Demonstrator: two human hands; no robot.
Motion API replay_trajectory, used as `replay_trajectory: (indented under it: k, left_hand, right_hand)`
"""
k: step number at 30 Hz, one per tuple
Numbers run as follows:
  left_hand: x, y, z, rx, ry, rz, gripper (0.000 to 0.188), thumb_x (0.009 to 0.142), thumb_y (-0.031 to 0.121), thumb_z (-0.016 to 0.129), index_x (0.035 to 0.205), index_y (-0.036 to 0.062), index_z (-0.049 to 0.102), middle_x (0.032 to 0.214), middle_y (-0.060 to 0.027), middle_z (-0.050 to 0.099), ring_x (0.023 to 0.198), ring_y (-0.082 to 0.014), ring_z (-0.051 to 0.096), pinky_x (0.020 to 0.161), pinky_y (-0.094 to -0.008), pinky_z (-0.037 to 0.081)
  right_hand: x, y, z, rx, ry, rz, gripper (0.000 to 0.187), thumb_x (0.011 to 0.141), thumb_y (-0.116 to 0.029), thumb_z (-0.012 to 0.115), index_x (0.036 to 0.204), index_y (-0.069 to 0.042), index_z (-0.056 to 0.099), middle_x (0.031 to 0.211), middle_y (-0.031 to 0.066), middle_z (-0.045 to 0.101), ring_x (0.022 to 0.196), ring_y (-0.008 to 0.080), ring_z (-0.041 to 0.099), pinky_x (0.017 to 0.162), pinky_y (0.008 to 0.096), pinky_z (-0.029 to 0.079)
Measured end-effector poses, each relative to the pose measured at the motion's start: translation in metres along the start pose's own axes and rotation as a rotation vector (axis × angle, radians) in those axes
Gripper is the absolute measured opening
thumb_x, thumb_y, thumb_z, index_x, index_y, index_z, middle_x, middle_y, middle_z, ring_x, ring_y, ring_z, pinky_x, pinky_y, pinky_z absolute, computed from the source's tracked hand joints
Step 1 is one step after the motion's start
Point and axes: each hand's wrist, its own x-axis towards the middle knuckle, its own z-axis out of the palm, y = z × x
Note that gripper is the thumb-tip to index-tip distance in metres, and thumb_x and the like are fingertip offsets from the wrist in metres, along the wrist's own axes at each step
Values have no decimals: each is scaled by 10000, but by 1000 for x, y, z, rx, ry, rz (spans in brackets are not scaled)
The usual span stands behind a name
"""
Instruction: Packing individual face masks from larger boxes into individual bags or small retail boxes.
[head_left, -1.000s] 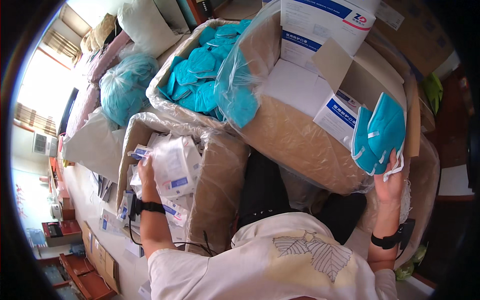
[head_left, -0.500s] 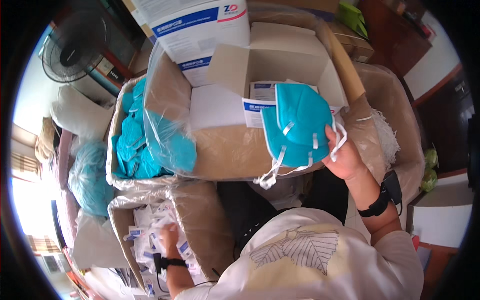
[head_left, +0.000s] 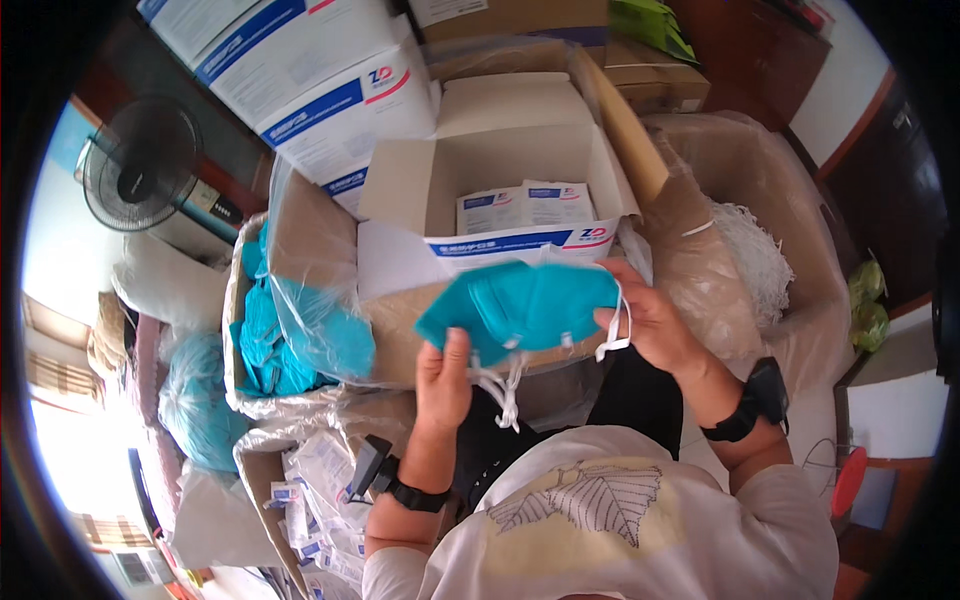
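Note:
A teal face mask (head_left: 545,303) with white ear straps spans the space between my two hands, in front of an open white box. My left hand (head_left: 443,388) grips its left end, thumb on the near face and the other fingers hidden behind. At the mask's right end, my right hand (head_left: 652,318) pinches the edge beside a white strap loop (head_left: 617,335). More white straps (head_left: 510,395) dangle below the mask. Inside the open white box (head_left: 530,250) just beyond lie flat white packets (head_left: 492,212) with blue and red print.
On the left, a lined carton holds teal masks (head_left: 265,335). Nearer, another carton holds white packets (head_left: 325,480). Stacked white boxes (head_left: 340,100) stand behind. On the right, a plastic-lined carton contains white strands (head_left: 750,260). A fan (head_left: 145,165) stands far left.
My left hand has come up from the packet carton and taken hold of the mask's left end. The mask has moved down and left, turning sideways, with my right hand still on it.

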Motion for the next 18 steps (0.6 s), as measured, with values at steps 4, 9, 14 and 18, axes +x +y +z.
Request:
replay_trajectory:
  k: [4, 9, 14, 18]
  left_hand:
    - [24, 9, 4, 180, 209, 126, 287, 922, 224, 441, 1111, 22, 518, 1086, -49, 557, 968, -118, 511, 858, -268, 387]
    - [28, 2, 18, -33, 119, -9, 283, 928, 200, 423, 1143, 35, 504, 1105, -55, 548, 1007, -128, 509, 865, -278, 396]
    - [9, -17, 33, -361, -79, -322, 421, 928, 323, 375, 1241, 42, 393, 1228, -90, 468, 1112, -220, 467, 954, -359, 358]
    - [2, -16, 49, -574, -127, -314, 605, 894, 493, 322, 1313, 58, 295, 1317, -97, 374, 1196, -271, 378, 1004, -415, 290]
  right_hand:
    - [-18, -30, -46, -690, 40, -170, 112, 700, -54, 635, 798, -4, 619, 1157, 113, 485, 892, 233, 492, 803, 328, 409]
    - [-32, -31, -58, -221, -367, 186, 121, 789, -72, 583, 892, -8, 589, 884, 93, 582, 764, 171, 540, 696, 285, 438]
    - [-15, -10, -21, 254, -133, 244, 172, 875, -159, 525, 945, -6, 565, 734, 21, 563, 639, 69, 516, 572, 223, 432]
    - [-6, 2, -10, 174, -11, 202, 177, 885, -180, 515, 947, -21, 562, 720, -4, 550, 597, 51, 507, 526, 212, 432]
